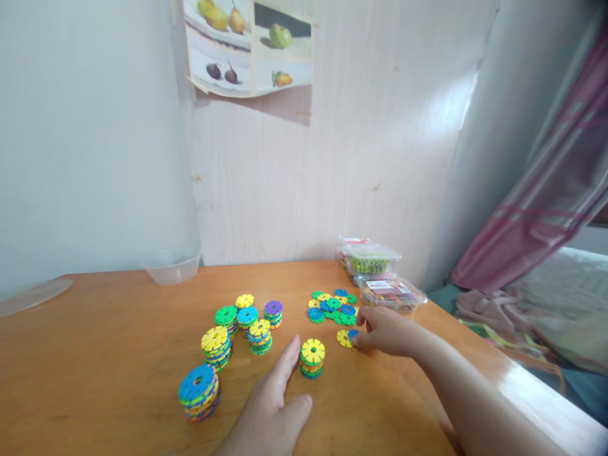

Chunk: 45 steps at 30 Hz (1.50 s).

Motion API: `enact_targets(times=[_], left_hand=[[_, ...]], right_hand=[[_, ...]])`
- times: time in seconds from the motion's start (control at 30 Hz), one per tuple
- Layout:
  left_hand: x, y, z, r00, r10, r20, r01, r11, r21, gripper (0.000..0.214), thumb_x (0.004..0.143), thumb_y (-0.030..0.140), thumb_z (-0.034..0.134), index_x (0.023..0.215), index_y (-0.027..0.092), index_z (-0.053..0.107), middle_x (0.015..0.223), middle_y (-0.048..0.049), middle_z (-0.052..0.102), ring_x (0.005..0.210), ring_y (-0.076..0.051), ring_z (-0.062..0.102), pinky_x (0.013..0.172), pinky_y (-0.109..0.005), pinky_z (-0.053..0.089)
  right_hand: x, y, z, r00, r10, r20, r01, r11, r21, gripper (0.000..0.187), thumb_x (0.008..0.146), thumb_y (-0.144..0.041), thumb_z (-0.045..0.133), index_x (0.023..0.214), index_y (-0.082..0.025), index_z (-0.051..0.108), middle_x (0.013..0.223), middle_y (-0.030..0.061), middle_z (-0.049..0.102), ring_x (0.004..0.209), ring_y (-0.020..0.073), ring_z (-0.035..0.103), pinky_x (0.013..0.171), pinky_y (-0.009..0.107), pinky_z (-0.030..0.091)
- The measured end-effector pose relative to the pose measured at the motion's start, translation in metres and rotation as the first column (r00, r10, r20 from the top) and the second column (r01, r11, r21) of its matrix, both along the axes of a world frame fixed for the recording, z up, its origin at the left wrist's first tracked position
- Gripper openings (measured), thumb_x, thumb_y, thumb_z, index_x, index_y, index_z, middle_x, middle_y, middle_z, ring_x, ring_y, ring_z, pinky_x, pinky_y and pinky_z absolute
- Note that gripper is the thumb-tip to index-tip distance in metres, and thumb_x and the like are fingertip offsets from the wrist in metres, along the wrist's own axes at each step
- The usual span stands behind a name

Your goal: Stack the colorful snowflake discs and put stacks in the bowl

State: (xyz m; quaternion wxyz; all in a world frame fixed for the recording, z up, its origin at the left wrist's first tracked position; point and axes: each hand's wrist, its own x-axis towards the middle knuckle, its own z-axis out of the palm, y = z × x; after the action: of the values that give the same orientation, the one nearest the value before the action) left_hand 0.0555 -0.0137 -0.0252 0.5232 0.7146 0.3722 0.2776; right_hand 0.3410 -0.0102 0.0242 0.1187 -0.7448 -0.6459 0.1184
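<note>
My left hand (273,405) rests low over the table with thumb and index finger apart, holding nothing. Just right of its index fingertip stands a short stack of plastic snowflake discs (312,358), yellow on top. My right hand (386,332) reaches in from the right, thumb and index finger spread. Its thumb tip is at the edge of a blue disc (353,334), which partly overlaps a yellow disc (344,339) lying flat. Behind these is a loose pile of green, blue and yellow discs (332,305), partly hidden by the right hand.
Several disc stacks stand left of centre, including a blue-topped stack (199,392) and a purple-topped stack (273,313). Clear plastic boxes (392,291) sit at the back right of the wooden table (118,354). A translucent bowl (173,269) and a lid (35,296) are at the back left.
</note>
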Motion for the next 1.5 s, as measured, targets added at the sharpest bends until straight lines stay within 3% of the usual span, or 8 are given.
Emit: enact_targets(times=[0.2,0.33,0.5,0.7,0.87,1.1,1.33,1.5], left_hand=[[0.001,0.001,-0.002,1.000,0.007,0.017,-0.007,1.000,-0.008,0.082,0.077,0.016,0.048,0.155,0.014,0.023,0.162,-0.0057,0.023,0.149,-0.023,0.021,0.123,-0.037,0.014],[0.002,0.001,-0.003,1.000,0.005,0.019,-0.005,1.000,0.013,0.081,0.078,0.015,0.047,0.155,0.015,0.022,0.162,-0.0049,0.023,0.149,-0.023,0.020,0.123,-0.038,0.016],[0.001,0.001,-0.004,1.000,0.001,0.021,-0.001,1.000,0.017,0.082,0.078,0.014,0.048,0.155,0.015,0.021,0.162,-0.0050,0.023,0.149,-0.022,0.021,0.123,-0.037,0.015],[0.002,0.000,-0.002,0.999,-0.016,0.045,0.015,1.000,0.011,0.082,0.077,0.013,0.048,0.155,0.014,0.023,0.161,-0.0051,0.025,0.148,-0.023,0.023,0.123,-0.036,0.016],[0.001,-0.001,-0.001,0.999,-0.006,0.034,0.006,1.000,0.008,0.082,0.077,0.013,0.049,0.155,0.017,0.024,0.161,-0.0044,0.027,0.148,-0.023,0.022,0.123,-0.036,0.015],[-0.001,-0.001,-0.003,1.000,-0.009,0.010,0.009,0.999,0.032,0.080,0.079,0.016,0.049,0.155,0.017,0.023,0.161,-0.0042,0.024,0.149,-0.023,0.021,0.122,-0.038,0.018],[-0.002,0.001,-0.004,0.999,-0.002,0.033,0.001,1.000,0.021,0.081,0.078,0.016,0.051,0.155,0.018,0.024,0.161,-0.0049,0.025,0.149,-0.024,0.021,0.123,-0.039,0.016],[0.000,-0.001,-0.002,1.000,-0.011,0.016,0.011,0.999,0.032,0.081,0.079,0.015,0.048,0.155,0.016,0.022,0.161,-0.0061,0.024,0.149,-0.023,0.020,0.123,-0.038,0.017]], right_hand=[[-0.001,0.004,-0.004,0.999,0.038,0.018,-0.038,0.999,-0.011,0.014,0.067,-0.026,0.068,0.074,-0.019,0.058,0.075,0.0016,0.064,0.068,0.0160,0.056,0.053,0.024,0.028],[-0.006,0.005,0.001,0.967,0.009,-0.255,0.011,0.997,0.074,0.012,0.074,-0.026,0.062,0.071,-0.019,0.052,0.064,-0.0013,0.058,0.059,0.0124,0.055,0.050,0.022,0.033],[-0.036,-0.003,0.008,0.672,0.075,-0.736,-0.045,0.997,0.060,0.022,0.080,-0.039,0.062,0.082,-0.018,0.055,0.057,-0.0042,0.056,0.048,0.0092,0.051,0.044,0.019,0.039],[-0.069,-0.009,0.005,0.501,0.124,-0.857,-0.137,0.989,0.063,0.029,0.077,-0.042,0.067,0.086,-0.017,0.056,0.058,-0.0047,0.057,0.044,0.0078,0.052,0.040,0.017,0.039],[-0.066,-0.005,0.000,0.558,0.082,-0.826,-0.089,0.995,0.039,0.024,0.078,-0.038,0.062,0.089,-0.018,0.055,0.062,-0.0043,0.059,0.047,0.0094,0.055,0.042,0.019,0.040],[-0.028,0.004,-0.007,0.976,0.026,-0.217,0.003,0.991,0.132,0.014,0.077,-0.033,0.062,0.079,-0.019,0.057,0.068,-0.0007,0.060,0.062,0.0133,0.055,0.052,0.023,0.032],[-0.021,0.011,-0.021,1.000,0.007,-0.016,-0.007,1.000,0.027,0.025,0.071,-0.038,0.069,0.081,-0.019,0.056,0.077,0.0013,0.061,0.069,0.0146,0.053,0.055,0.024,0.025],[-0.028,0.015,-0.018,0.969,0.009,-0.246,0.018,0.994,0.106,0.018,0.072,-0.026,0.064,0.070,-0.019,0.048,0.063,-0.0034,0.052,0.060,0.0108,0.048,0.052,0.022,0.027]])
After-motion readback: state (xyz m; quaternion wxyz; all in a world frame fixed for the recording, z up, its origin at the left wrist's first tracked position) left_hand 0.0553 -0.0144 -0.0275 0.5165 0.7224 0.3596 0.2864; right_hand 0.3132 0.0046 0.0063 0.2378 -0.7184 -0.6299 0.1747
